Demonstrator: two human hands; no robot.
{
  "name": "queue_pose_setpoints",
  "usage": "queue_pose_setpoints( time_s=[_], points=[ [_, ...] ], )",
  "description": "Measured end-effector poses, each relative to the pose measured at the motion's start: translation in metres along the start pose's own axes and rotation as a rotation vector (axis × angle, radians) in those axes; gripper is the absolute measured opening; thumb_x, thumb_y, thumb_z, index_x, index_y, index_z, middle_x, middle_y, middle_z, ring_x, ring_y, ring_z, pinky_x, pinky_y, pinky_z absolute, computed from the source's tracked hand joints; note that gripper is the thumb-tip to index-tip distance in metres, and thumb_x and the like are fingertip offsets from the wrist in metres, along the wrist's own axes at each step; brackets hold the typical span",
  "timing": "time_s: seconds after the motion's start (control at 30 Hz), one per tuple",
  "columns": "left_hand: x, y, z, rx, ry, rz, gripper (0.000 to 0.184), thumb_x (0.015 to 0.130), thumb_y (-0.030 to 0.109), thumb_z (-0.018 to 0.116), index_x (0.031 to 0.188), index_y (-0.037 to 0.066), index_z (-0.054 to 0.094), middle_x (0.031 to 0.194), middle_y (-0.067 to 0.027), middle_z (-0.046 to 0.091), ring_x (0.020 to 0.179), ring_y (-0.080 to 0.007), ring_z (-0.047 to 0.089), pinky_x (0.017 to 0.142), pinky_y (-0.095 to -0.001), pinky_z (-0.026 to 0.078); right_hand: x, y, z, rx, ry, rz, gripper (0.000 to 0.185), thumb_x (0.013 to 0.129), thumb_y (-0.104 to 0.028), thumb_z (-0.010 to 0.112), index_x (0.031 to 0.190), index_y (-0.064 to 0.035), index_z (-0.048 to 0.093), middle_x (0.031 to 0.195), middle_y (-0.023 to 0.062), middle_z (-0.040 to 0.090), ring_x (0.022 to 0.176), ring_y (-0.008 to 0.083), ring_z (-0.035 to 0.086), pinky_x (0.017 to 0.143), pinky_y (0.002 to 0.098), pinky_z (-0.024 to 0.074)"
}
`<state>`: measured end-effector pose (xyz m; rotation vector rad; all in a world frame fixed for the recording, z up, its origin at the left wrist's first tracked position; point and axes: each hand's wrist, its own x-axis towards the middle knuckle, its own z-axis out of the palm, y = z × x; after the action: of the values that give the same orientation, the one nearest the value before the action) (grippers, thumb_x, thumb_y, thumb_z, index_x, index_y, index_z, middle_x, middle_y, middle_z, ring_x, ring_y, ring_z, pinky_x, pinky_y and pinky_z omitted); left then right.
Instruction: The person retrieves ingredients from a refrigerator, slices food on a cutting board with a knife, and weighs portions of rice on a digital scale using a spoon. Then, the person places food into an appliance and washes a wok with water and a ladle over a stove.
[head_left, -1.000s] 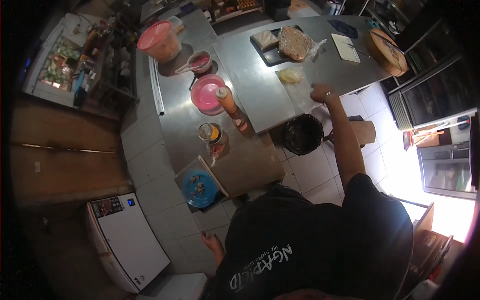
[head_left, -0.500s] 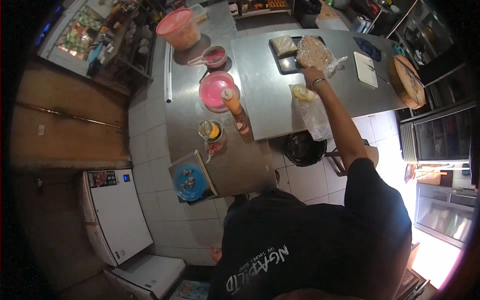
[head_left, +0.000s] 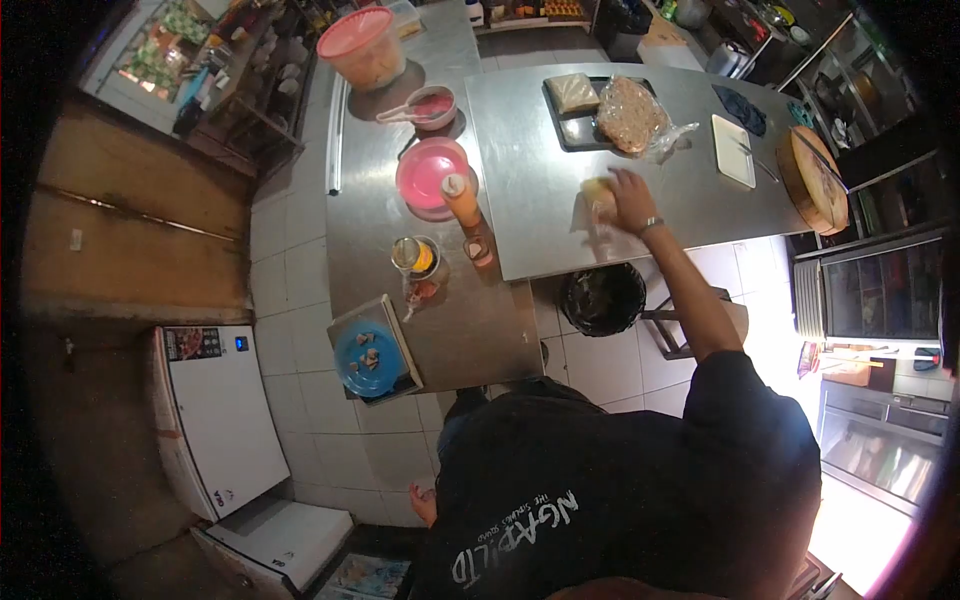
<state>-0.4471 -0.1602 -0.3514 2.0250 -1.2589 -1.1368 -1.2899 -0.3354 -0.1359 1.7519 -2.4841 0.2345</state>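
Observation:
My right hand [head_left: 630, 204] reaches over the steel table, next to a small clear plastic bag with something yellowish [head_left: 597, 192] in it. Its fingers are bent over the bag and smeared by motion, so whether they grip it cannot be made out. Beyond the hand, a clear bag of brownish-pink minced food [head_left: 633, 115] lies on a dark tray [head_left: 570, 132], beside a square wrapped block [head_left: 573, 93]. My left hand [head_left: 424, 503] hangs low beside my body, partly hidden by the black shirt, with its visible fingers loosely apart and nothing seen in them.
A white tray [head_left: 733, 150] and a round wooden chopping board [head_left: 815, 180] occupy the table's right end. On the left table stand a pink bowl [head_left: 425, 172], sauce bottle [head_left: 460, 200], jar [head_left: 408, 254] and blue plate [head_left: 365, 380]. Below the edge is a black-lined bin [head_left: 603, 300].
My right hand has drawn back from the minced-food bag to the small bag with the yellowish contents. That small bag now lies further onto the table instead of hanging over its edge.

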Motion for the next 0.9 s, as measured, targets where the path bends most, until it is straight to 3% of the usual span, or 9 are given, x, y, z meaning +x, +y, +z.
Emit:
queue_pose_setpoints(
  time_s=[0.13,0.37,0.5,0.57,0.6,0.7,0.73,0.8,0.9],
  points=[
    [0.007,-0.018,0.008,0.005,-0.027,0.124,0.061,0.078,-0.004,0.060,0.135,0.004,0.040,0.130,-0.0161,0.047,0.104,-0.0230,0.055,0.078,-0.0305,0.049,-0.066,-0.045,-0.024,0.028,-0.294,0.218,0.075,0.068,-0.040,0.075,0.134,-0.0226,0.042,0.149,0.0134,0.020,0.132,0.0411,0.025,0.101,0.0558,0.0312],
    [0.005,0.005,0.011,0.225,-0.038,-0.187,0.051,0.083,-0.003,0.050,0.133,0.003,0.042,0.117,-0.0150,0.052,0.085,-0.0211,0.057,0.068,-0.0296,0.047,-0.041,-0.027,0.012,0.098,-0.155,0.147,0.066,0.070,-0.034,0.073,0.130,-0.0269,0.047,0.139,0.0168,0.036,0.120,0.0404,0.040,0.095,0.0470,0.0385],
    [-0.014,0.123,0.014,0.437,-0.115,-0.257,0.048,0.086,-0.003,0.045,0.134,0.002,0.043,0.109,-0.0144,0.055,0.079,-0.0201,0.056,0.065,-0.0309,0.046,0.025,-0.017,0.058,0.288,0.141,0.021,0.047,0.074,-0.013,0.063,0.120,-0.0201,0.057,0.116,0.0178,0.055,0.101,0.0345,0.053,0.086,0.0419,0.0421],
    [-0.027,0.158,0.015,-0.031,-0.037,-0.266,0.047,0.087,0.000,0.048,0.133,0.000,0.042,0.111,-0.0181,0.056,0.081,-0.0204,0.057,0.069,-0.0324,0.046,0.071,-0.010,0.069,0.507,0.354,0.033,0.031,0.078,-0.007,0.055,0.108,-0.0124,0.062,0.095,0.0173,0.061,0.089,0.0331,0.057,0.079,0.0416,0.0426],
    [-0.025,0.172,0.011,0.518,-0.057,-0.006,0.045,0.088,0.004,0.050,0.132,-0.001,0.043,0.118,-0.0197,0.055,0.087,-0.0230,0.058,0.079,-0.0334,0.046,0.099,0.014,0.099,0.292,0.483,-0.007,0.027,0.080,-0.008,0.054,0.106,-0.0088,0.062,0.093,0.0159,0.062,0.087,0.0329,0.057,0.076,0.0415,0.0437],
    [0.008,0.133,0.010,0.293,0.043,-0.154,0.050,0.083,0.011,0.061,0.131,0.003,0.045,0.123,-0.0188,0.051,0.110,-0.0321,0.052,0.094,-0.0391,0.041,0.158,0.026,0.100,-0.440,0.098,0.118,0.048,0.090,-0.044,0.044,0.130,-0.0176,0.048,0.123,0.0175,0.053,0.110,0.0351,0.052,0.095,0.0478,0.0379],
    [-0.008,0.182,0.007,0.480,0.105,0.100,0.051,0.081,0.012,0.063,0.129,0.005,0.046,0.121,-0.0176,0.052,0.109,-0.0323,0.052,0.092,-0.0398,0.042,0.170,0.027,0.115,-0.411,0.092,0.065,0.048,0.090,-0.044,0.044,0.130,-0.0176,0.048,0.123,0.0175,0.053,0.110,0.0351,0.052,0.095,0.0478,0.0379],
    [0.010,0.195,0.007,0.393,0.095,0.128,0.052,0.081,0.012,0.063,0.129,0.005,0.046,0.122,-0.0170,0.051,0.108,-0.0309,0.053,0.090,-0.0394,0.044,0.198,0.044,0.138,-0.356,-0.390,0.274,0.090,0.076,-0.077,0.036,0.146,-0.0240,0.018,0.151,0.0180,0.014,0.137,0.0397,0.018,0.108,0.0589,0.0136],
    [0.031,0.238,0.010,0.345,0.085,0.113,0.053,0.080,0.013,0.064,0.129,0.005,0.046,0.124,-0.0168,0.050,0.108,-0.0300,0.053,0.088,-0.0395,0.045,0.190,0.038,0.146,-0.269,-0.176,0.299,0.092,0.077,-0.075,0.038,0.146,-0.0172,0.018,0.149,0.0200,0.017,0.138,0.0376,0.015,0.106,0.0624,0.0126]
  ],
)
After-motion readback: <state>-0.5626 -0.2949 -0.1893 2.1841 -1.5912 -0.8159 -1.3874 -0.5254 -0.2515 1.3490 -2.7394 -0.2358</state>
